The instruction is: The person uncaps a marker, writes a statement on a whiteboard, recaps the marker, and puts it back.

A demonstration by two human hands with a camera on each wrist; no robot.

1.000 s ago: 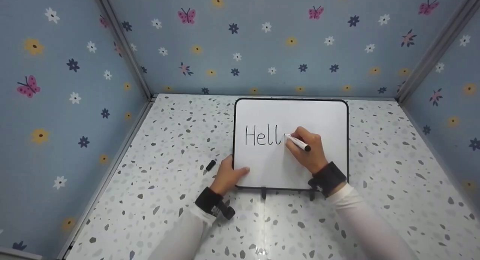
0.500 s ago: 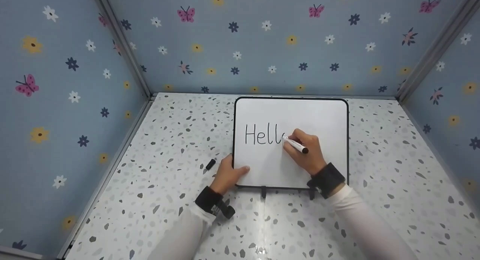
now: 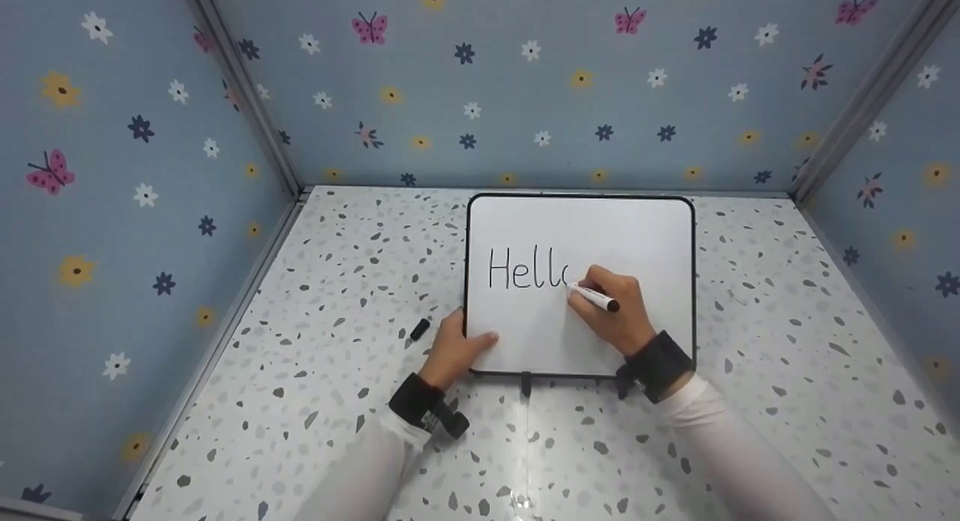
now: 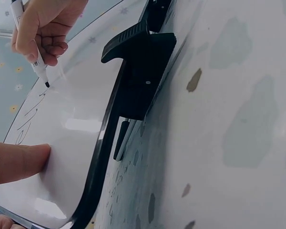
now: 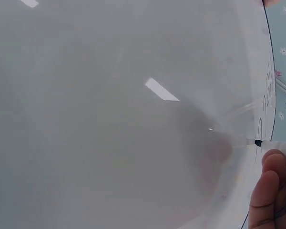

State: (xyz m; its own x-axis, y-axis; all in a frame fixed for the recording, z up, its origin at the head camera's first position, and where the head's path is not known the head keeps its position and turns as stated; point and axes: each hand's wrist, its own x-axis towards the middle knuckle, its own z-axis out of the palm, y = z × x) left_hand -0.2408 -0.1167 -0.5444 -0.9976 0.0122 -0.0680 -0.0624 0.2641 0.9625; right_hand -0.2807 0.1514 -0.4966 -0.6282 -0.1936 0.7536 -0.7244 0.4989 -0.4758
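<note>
A whiteboard [image 3: 525, 333] with a black frame bears "Hell" and a curved stroke in thin black lines. My right hand [image 3: 611, 303] pinches a white marker [image 3: 598, 298], its black tip at the curved stroke and its dark end towards me. In the left wrist view the same marker [image 4: 39, 69] slants down to the writing. My left hand [image 3: 454, 350] grips the board's lower left edge, thumb [image 4: 24, 161] flat on the white face and the other fingers round the frame, mostly hidden. The right wrist view shows the fingers [image 5: 266, 191] close to the glossy board.
A black marker cap [image 3: 420, 329] lies on the speckled tabletop [image 3: 337, 303], left of my left hand. Black clips [image 3: 526, 384] jut from the board's lower edge. Blue flowered panels [image 3: 525, 93] in grey frames enclose the table at the back and both sides.
The marker tip has moved slightly left and down, leaving a curved stroke after "Hell". My left hand and the board stay in place.
</note>
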